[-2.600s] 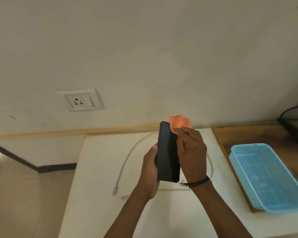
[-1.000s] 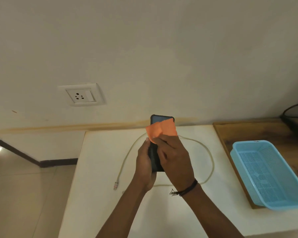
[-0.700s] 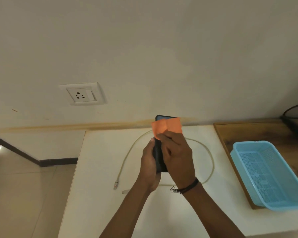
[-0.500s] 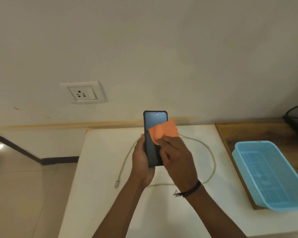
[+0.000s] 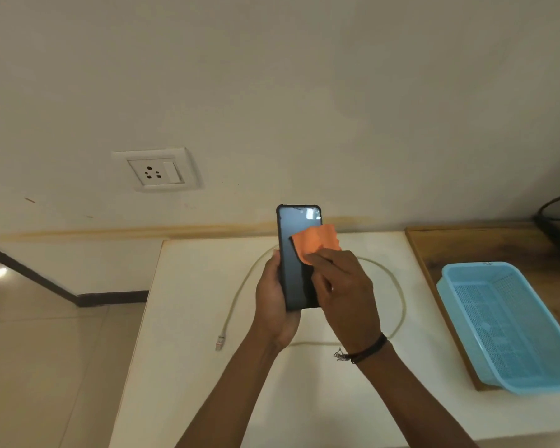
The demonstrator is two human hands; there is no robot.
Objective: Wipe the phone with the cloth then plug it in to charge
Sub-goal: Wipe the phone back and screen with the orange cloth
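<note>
The left hand (image 5: 274,294) grips the phone (image 5: 296,257) upright above the desk (image 5: 188,367), screen toward the person, while the right hand (image 5: 343,297) presses an orange cloth (image 5: 317,242) against the glass with its fingers pinched on it. A pale cable (image 5: 240,292) loops on the desk beneath them, its free plug at the near left, and a blue basket (image 5: 511,331) sits well to the right.

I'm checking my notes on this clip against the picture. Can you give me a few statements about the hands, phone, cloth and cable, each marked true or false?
1. The left hand holds the phone upright. True.
2. The right hand presses a blue cloth on the screen. False: the cloth is orange.
3. The cable is plugged into the phone. False: it lies loose on the table.
4. The wall socket has nothing plugged in. True.
5. The basket sits right of the hands. True.
</note>
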